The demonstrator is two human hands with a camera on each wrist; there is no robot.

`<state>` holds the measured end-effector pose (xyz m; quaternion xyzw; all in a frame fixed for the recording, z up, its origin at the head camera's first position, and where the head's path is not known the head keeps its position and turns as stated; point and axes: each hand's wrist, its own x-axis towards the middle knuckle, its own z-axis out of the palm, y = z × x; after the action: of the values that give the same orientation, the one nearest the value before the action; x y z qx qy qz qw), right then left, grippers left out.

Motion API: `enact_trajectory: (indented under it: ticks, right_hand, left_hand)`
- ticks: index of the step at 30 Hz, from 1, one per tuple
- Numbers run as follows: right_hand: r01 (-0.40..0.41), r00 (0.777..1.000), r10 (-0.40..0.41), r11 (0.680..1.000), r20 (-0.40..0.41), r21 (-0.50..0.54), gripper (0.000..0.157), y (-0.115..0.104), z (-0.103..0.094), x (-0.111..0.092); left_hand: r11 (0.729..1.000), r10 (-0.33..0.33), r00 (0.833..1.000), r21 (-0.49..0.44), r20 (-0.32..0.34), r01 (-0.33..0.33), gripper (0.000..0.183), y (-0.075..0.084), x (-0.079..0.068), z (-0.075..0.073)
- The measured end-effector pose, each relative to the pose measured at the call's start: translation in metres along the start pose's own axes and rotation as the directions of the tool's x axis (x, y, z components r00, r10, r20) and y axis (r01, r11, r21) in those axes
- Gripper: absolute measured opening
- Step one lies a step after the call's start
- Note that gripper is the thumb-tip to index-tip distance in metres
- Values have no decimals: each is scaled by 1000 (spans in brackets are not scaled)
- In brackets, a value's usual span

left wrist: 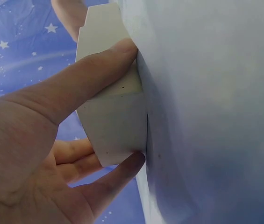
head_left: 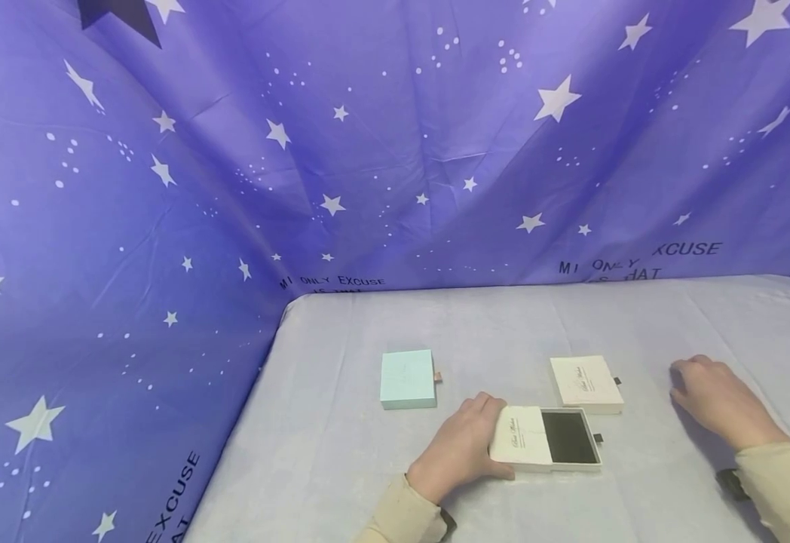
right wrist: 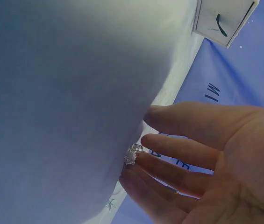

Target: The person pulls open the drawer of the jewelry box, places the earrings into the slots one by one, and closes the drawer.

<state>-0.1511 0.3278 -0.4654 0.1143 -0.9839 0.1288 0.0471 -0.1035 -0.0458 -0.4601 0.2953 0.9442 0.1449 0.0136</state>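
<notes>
My L hand (head_left: pixel 459 446) grips box (head_left: pixel 521 437) by its sides, prob. light, stiff card; R hand (head_left: pixel 724 401), fingers loosely apart, is by gem (right wrist: pixel 132 155), prob. slick, best edge-pinched.

The purple cloth (head_left: pixel 368 143) reads "MI ONLY EXCUSE"; script on the open box (head_left: pixel 529 441) and closed box (head_left: pixel 569 385) is illegible.

Star-printed purple drapes (head_left: pixel 368 151) hang along the left and far sides of the pale, cloth-covered bench (head_left: pixel 300 467).
</notes>
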Motion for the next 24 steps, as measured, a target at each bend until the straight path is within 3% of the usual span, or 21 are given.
enact_trajectory:
  ticks: [4,7,12,24]
  right_hand:
    - [21,999,-21,1000,-47,5,7,0,0,1]
    - [38,995,-37,999,-91,12,8,0,1,1]
    - [23,995,-21,999,-97,22,10,1,2,2]
    - [-75,997,77,993,-27,88,11,9,-2,5]
  left_hand:
    - [1000,9,1000,-5,-4,-9,86,0,0,0]
    - [1000,16,1000,-4,-10,-16,86,0,0,0]
    - [1000,19,1000,-3,-14,-19,86,-1,-1,0]
    - [1000,0,1000,-21,0,0,87,0,0,-1]
